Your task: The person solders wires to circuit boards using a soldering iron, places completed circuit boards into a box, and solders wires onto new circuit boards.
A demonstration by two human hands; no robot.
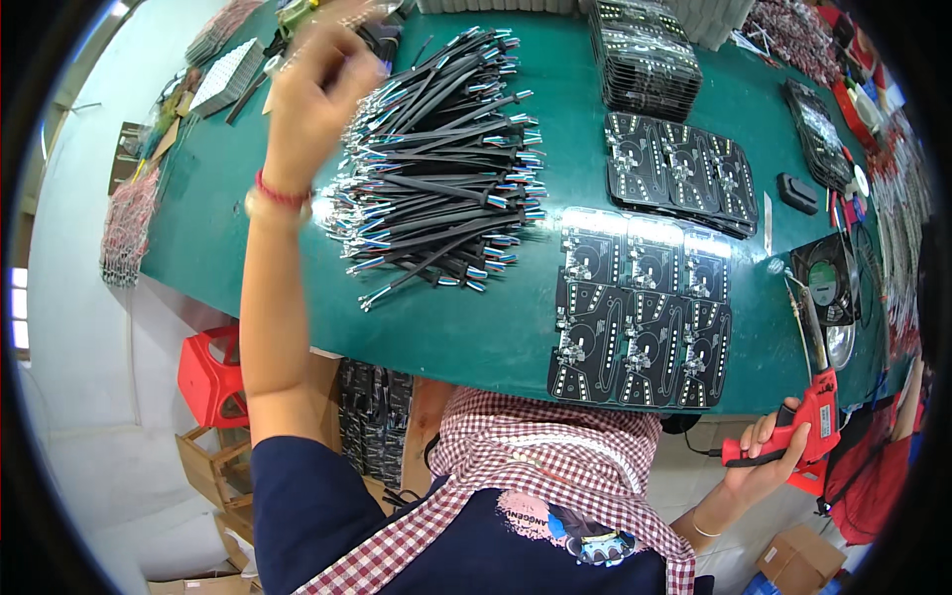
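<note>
My left hand [322, 94] is raised over the far left of the green table [397, 342], its fingers smeared by motion. Beside and beneath it spreads a large pile of black-sheathed cables [446, 164] with coloured wire ends. At the right edge, my right hand [769, 451] is wrapped around the handle of a red soldering gun [821, 412], whose metal tip points up toward a black fan [825, 281]. In front of me lie black circuit-board panels [643, 342], flat on the table. Just beyond them is a low stack of similar boards [679, 169].
A tall stack of boards [647, 59] stands at the back, near grey trays [496, 5]. A small black box [797, 193] and another board stack [819, 134] sit on the right. Below the table's left side is a red stool [213, 377]. Bundled wires [129, 228] hang over the left edge.
</note>
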